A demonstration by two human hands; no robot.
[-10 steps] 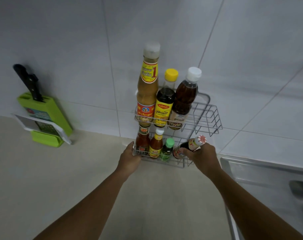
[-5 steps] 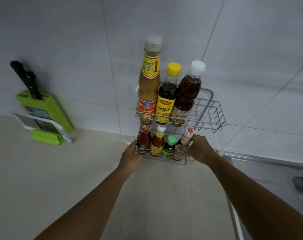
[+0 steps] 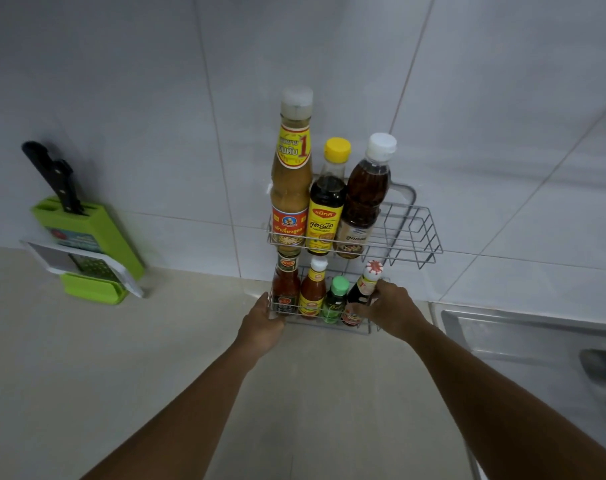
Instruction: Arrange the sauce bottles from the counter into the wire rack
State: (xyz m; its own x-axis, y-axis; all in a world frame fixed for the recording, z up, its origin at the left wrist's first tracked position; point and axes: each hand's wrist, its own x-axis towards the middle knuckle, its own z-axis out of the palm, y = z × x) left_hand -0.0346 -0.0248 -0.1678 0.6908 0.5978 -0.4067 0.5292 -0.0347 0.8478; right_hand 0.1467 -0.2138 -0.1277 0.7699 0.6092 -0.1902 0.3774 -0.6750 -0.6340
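Observation:
A two-tier wire rack (image 3: 412, 233) stands against the tiled wall. Its upper tier holds a tall tan sauce bottle (image 3: 292, 174), a yellow-capped dark bottle (image 3: 326, 206) and a white-capped brown bottle (image 3: 365, 195). The lower tier holds a red sauce bottle (image 3: 286, 285), an orange chili bottle (image 3: 313, 289), a small green bottle (image 3: 334, 301) and a dark bottle with a red-and-white cap (image 3: 363, 291), standing upright. My right hand (image 3: 391, 310) grips that dark bottle from the right. My left hand (image 3: 261, 322) holds the rack's lower left corner.
A green knife block (image 3: 86, 233) with a black-handled knife (image 3: 52, 174) and a grater (image 3: 86, 263) leaning on it stands at the left on the beige counter (image 3: 121, 375). A steel sink (image 3: 537, 341) lies at the right.
My right hand has tipped the dark red-and-white-capped bottle from lying nearly flat to upright and moved it into the lower tier beside the green bottle. My left hand has stayed on the rack.

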